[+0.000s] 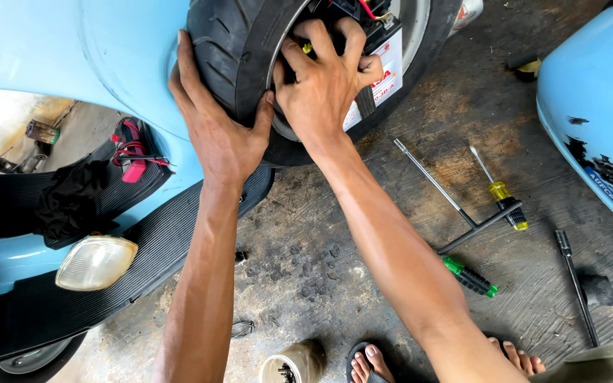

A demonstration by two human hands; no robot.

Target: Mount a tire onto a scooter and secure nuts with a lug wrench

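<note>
The tyre [225, 50] is matt black rubber with a grooved tread, gripped by the left hand [214, 120]; the right hand [324, 78] rests on a battery [381, 67] with a glossy white plastic case. The scooter body [101, 50] is smooth, glossy light-blue painted metal, and its floor mat [143, 248] is ribbed black rubber. The headlamp [95, 262] has a cloudy, yellowed plastic lens. The floor [363, 234] is rough grey concrete — stained and gritty. On it lie a bare steel T-wrench [455, 206] and two screwdrivers, one [501, 195] with a clear yellow plastic handle, one [470, 276] green — both shiny.
</note>
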